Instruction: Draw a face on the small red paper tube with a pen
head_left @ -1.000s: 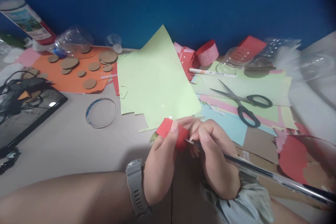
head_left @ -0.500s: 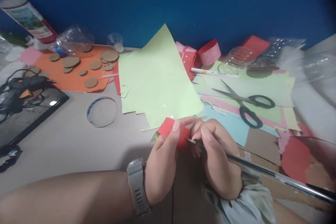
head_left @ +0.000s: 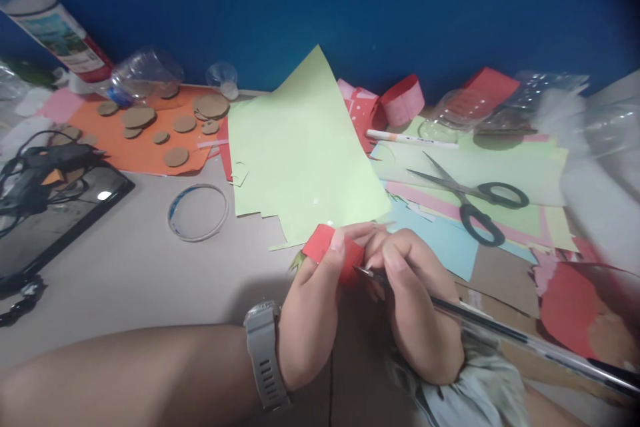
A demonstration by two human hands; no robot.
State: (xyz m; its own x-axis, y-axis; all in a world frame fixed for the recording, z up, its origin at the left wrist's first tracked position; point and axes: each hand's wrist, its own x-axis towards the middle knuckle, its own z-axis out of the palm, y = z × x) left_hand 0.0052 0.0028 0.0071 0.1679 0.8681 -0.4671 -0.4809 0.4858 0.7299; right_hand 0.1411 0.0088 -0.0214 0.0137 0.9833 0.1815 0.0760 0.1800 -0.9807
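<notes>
My left hand (head_left: 320, 293), with a grey watch (head_left: 265, 353) at the wrist, is closed on a small piece of red paper (head_left: 320, 243), thumb on top. A bit of green paper (head_left: 299, 261) pokes out at the left of that piece. Pinched in my right hand (head_left: 415, 293) is a ballpoint pen (head_left: 500, 325) with a clear barrel. Its metal tip meets the red paper or lies very close to it. The fingers hide part of the red piece. Just beyond both hands lies a large light green sheet (head_left: 305, 153) with a notched lower edge.
Black-handled scissors (head_left: 465, 193) lie on coloured papers at the right, near a white marker (head_left: 410, 139). Cardboard discs (head_left: 139, 117) rest on an orange sheet (head_left: 130, 157). At left are a tape roll (head_left: 199, 212), a dark tablet (head_left: 75, 213) with cables and a bottle (head_left: 60, 33). A blue wall stands behind.
The whole view has shifted slightly, so things sit a little farther right. Both hands keep the same hold, and the pen tip stays at the red paper.
</notes>
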